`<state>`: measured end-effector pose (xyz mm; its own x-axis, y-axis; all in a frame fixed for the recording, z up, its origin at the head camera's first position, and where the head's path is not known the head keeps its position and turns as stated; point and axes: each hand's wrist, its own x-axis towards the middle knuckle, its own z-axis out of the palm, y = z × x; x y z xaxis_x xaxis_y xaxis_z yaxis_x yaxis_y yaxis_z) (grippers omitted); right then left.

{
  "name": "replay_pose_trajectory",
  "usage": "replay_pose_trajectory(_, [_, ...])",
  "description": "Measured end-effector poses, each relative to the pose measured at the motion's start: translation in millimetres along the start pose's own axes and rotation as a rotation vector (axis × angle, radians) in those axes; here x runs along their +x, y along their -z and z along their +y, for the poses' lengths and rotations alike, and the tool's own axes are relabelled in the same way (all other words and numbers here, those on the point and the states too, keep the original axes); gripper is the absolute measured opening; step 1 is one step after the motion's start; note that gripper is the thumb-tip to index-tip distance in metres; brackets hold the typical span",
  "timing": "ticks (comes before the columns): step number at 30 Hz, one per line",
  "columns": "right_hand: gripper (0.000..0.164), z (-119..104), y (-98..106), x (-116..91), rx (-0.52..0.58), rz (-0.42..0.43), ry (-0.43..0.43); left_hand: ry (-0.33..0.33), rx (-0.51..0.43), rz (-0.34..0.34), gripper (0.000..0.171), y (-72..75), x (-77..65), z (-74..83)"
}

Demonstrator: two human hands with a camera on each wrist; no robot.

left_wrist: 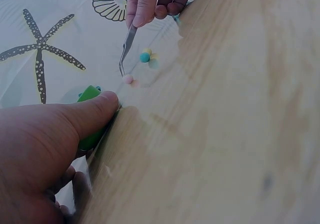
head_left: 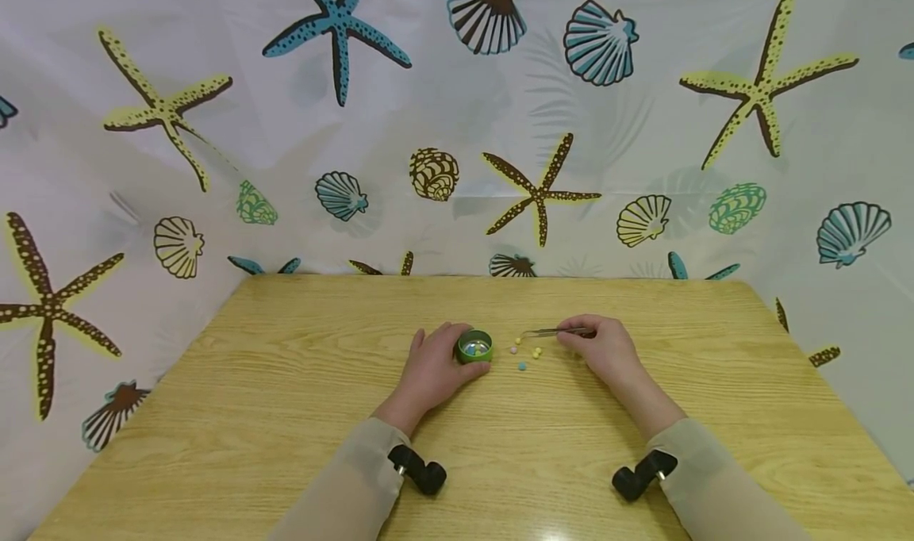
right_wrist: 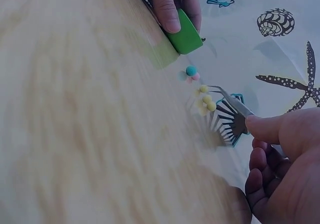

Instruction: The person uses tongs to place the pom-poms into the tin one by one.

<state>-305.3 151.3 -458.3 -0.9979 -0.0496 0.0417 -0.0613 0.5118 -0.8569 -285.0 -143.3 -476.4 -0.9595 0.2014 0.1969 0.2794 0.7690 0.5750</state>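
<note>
My left hand (head_left: 437,373) curls its thumb and fingers round a small round green container (head_left: 476,359), which stands on the table. Several small coloured balls show inside it. Between thumb and fingers of my right hand (head_left: 605,352) are thin bent-tip metal tweezers (head_left: 546,332), pointing left. Their tip is at a yellow ball (right_wrist: 203,88); whether they pinch it I cannot tell. Close by lie a pink ball (head_left: 513,350), a blue ball (head_left: 522,366) and a pair of yellow balls (head_left: 537,353). In the left wrist view, the thumb covers part of the container.
The wood-grain table (head_left: 500,454) extends around both hands. Behind and beside it hangs a white cloth (head_left: 457,239) printed with starfish and shells. Black camera mounts sit on both sleeves (head_left: 357,470).
</note>
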Motion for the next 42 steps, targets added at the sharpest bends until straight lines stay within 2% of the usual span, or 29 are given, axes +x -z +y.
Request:
replay_pose_trajectory(9, [0.021,-0.4,-0.5,1.8,0.026,0.005,-0.020,0.009,0.008,-0.003,0.065,-0.5,1.1,-0.3])
replay_pose_trajectory(42, [0.018,-1.7,-3.9,3.7,0.004,-0.001,-0.004,-0.005,0.001,-0.004,0.064,-1.5,1.7,-2.6])
